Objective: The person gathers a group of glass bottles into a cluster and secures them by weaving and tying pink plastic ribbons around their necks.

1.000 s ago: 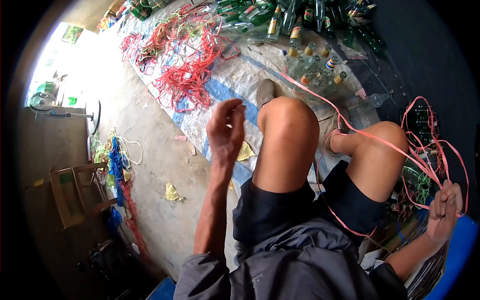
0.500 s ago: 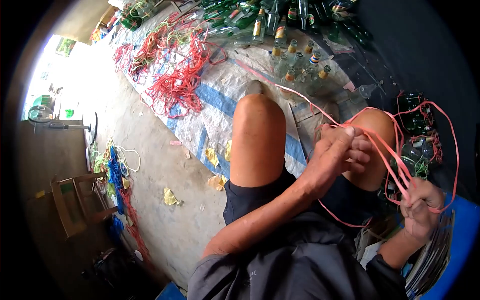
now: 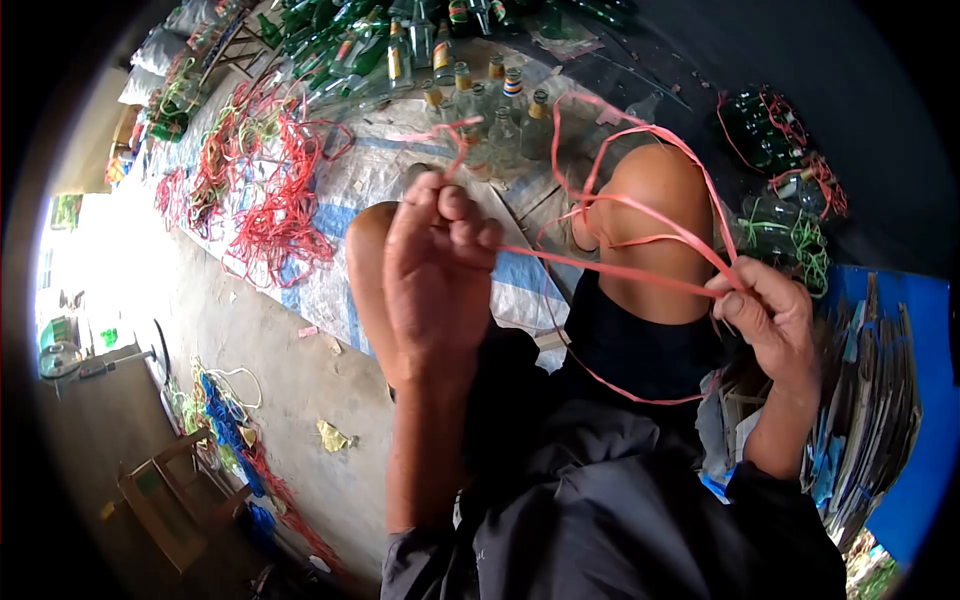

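Observation:
Pink plastic string (image 3: 610, 267) stretches between my two hands, above my knees. My left hand (image 3: 435, 265) is raised in front of my left knee, fingers curled round the string, with a short loose end sticking up past the fingertips. Several strands come together in my right hand (image 3: 770, 315), pinched between thumb and fingers to the right of my other knee. From there wide loops of the same string rise and hang in the air over that knee. One thin strand droops down across my dark shorts.
Glass bottles (image 3: 505, 130) stand in a group beyond my knees, with a pile of green bottles (image 3: 340, 45) behind. Tangled red string (image 3: 275, 190) lies on a white-and-blue sheet (image 3: 345, 225). Bundled bottles (image 3: 765, 125) are at right, beside stacked cardboard (image 3: 870, 400). A wooden frame (image 3: 165, 510) stands left.
My left hand has moved left, away from my right hand, drawing a length of string taut between them. My right hand has risen slightly. The view has turned to the right.

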The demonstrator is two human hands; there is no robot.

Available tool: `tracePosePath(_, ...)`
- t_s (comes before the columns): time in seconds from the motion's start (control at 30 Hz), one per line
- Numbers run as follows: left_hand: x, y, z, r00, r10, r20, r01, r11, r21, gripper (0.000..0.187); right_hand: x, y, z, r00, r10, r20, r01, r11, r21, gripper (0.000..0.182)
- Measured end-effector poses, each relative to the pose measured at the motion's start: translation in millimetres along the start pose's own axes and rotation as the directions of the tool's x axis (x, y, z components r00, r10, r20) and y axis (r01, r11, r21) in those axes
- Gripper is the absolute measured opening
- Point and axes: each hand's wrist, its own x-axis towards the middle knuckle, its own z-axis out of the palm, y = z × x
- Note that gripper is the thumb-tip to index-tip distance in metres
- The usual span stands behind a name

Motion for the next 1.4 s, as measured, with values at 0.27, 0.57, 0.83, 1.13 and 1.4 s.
tracePosePath(0.27, 9.5, 52.7, 2.7, 0.981, 0.139, 0.137, -0.152, 0.984, 0.095, 0.019, 17.5, 20.6, -31.1, 0.923, 0.091, -0.374, 0.048, 0.937, 0.346, 0.024)
tracePosePath(0.57, 1.2, 67.1, 11.1, 0.942, 0.226, 0.249, -0.276, 0.943, 0.186, 0.02, -7.9, 22.2, 0.1, 0.993, -0.106, 0.049, 0.115, 0.957, -0.267, 0.014)
tracePosePath(0.83, 3.4, 66.3, 20.6, 0.927, 0.255, 0.277, -0.317, 0.925, 0.21, 0.019, -76.5, 46.4, 61.9, 0.953, -0.09, 0.288, 0.254, 0.755, -0.604, 0.033)
tracePosePath(1.13, 1.0, 59.9, 24.7, 0.927, 0.294, 0.233, -0.347, 0.909, 0.229, 0.019, -82.8, 45.1, 55.6, 0.93, -0.115, 0.348, 0.327, 0.687, -0.649, 0.017)
tracePosePath(1.4, 12.9, 71.9, 18.7, 0.941, 0.267, 0.209, -0.309, 0.93, 0.2, 0.02, -42.1, 43.6, 26.8, 0.983, -0.177, -0.056, 0.169, 0.979, -0.114, 0.002)
